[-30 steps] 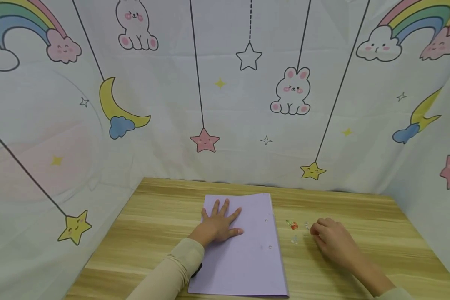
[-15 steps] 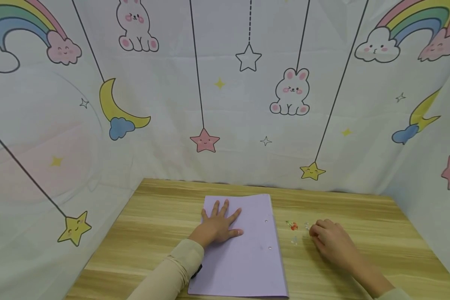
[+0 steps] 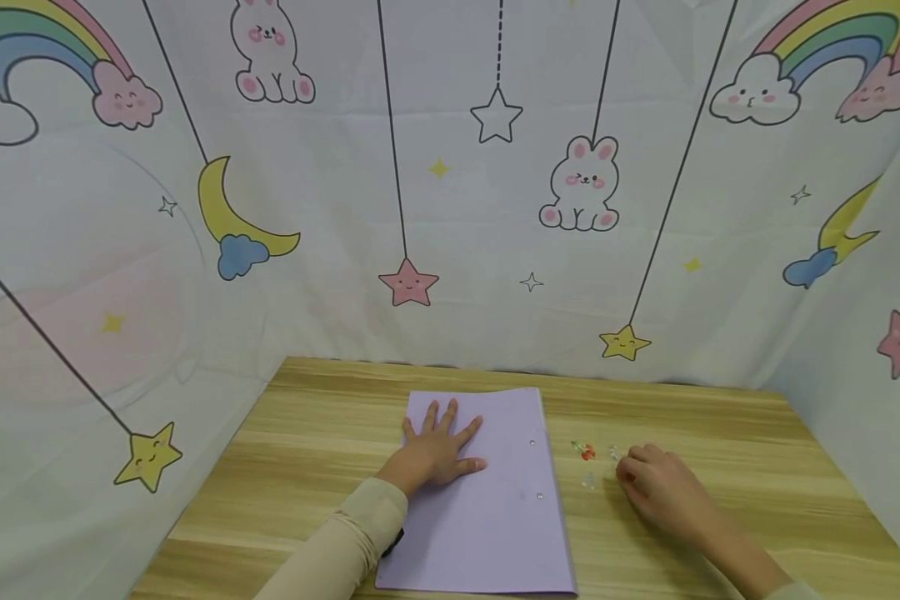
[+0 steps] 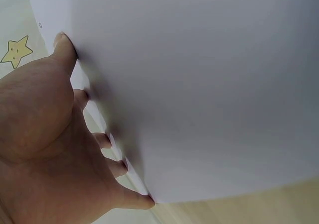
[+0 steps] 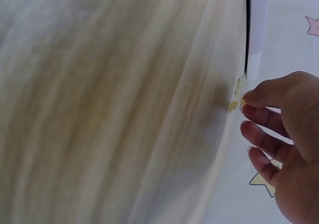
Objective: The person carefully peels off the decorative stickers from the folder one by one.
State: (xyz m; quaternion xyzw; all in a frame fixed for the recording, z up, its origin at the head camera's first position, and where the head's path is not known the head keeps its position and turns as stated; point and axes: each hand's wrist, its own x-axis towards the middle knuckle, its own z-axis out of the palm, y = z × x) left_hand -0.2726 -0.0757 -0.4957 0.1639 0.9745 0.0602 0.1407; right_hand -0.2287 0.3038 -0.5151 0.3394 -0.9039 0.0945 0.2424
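A lilac folder (image 3: pixel 495 508) lies flat on the wooden table. My left hand (image 3: pixel 437 450) rests palm down on it, fingers spread and straight; the left wrist view shows the fingertips touching its surface. To the right of the folder, my right hand (image 3: pixel 663 492) is low over the table with curled fingers. In the right wrist view its thumb and index finger pinch a small, thin piece with a yellow patch (image 5: pixel 233 106), like a clear sticker. Beside this hand lie a red-orange and green flower sticker (image 3: pixel 584 451) and pale clear stickers (image 3: pixel 588 480), too faint to make out.
Two small round studs (image 3: pixel 532 442) sit along the folder's right side. The wooden table (image 3: pixel 750 450) extends around it. A white cloth printed with stars, rabbits and rainbows (image 3: pixel 465 217) hangs behind and at both sides.
The right hand has shifted very slightly down and left, near the stickers. My left hand and the folder have stayed in place.
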